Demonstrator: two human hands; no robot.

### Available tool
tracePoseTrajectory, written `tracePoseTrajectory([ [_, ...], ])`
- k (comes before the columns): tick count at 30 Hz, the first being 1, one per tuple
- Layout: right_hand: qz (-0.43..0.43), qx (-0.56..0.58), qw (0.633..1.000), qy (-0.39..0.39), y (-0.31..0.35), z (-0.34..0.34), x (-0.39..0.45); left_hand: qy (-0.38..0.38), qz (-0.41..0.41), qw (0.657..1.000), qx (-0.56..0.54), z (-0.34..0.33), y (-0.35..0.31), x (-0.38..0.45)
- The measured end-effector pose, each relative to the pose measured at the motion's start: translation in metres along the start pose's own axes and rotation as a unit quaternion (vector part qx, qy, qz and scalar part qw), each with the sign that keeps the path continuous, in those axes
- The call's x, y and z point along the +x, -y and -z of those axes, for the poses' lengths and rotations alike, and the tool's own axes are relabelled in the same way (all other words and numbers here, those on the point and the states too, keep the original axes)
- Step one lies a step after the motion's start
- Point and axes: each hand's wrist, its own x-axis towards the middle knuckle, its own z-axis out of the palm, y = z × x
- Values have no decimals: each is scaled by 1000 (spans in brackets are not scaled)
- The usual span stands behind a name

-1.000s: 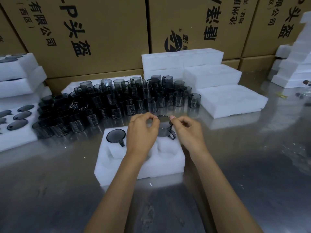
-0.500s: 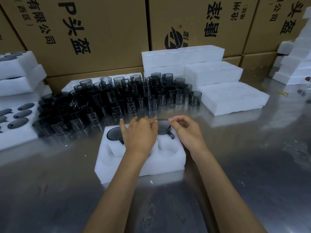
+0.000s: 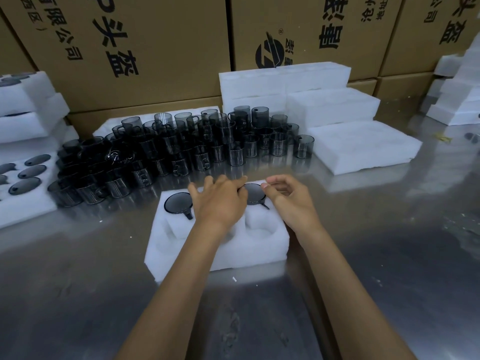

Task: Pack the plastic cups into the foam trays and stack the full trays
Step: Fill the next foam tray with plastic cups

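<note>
Since the earlier frame the cup [image 3: 254, 194] sits lower, now sunk into the far right pocket of the foam tray [image 3: 220, 252]. My left hand [image 3: 219, 203] lies flat, fingers nearly straight, fingertips touching its rim. My right hand [image 3: 291, 201] is loosely curled beside it, holding nothing.

- Dim, cool overall light.
- Soft glare streaks the metal counter [image 3: 389, 255], mostly right and far.
- White foam blocks [image 3: 361, 146] are nearly blown out.
- Wide-angle bending tilts cardboard boxes [image 3: 155, 48] at the edges.
- Slight softness throughout.
</note>
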Motion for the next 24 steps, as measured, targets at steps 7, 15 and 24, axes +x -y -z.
tracePoseTrajectory([
  [7,-38,14,999,-17,-2,-2,1,-13,-26,999,27,-6,3,-7],
  [15,-52,23,998,-11,0,0,-3,-22,-23,999,39,-3,1,-7],
  [24,-100,-12,995,-28,10,-1,29,67,-101,992,-19,6,30,11],
])
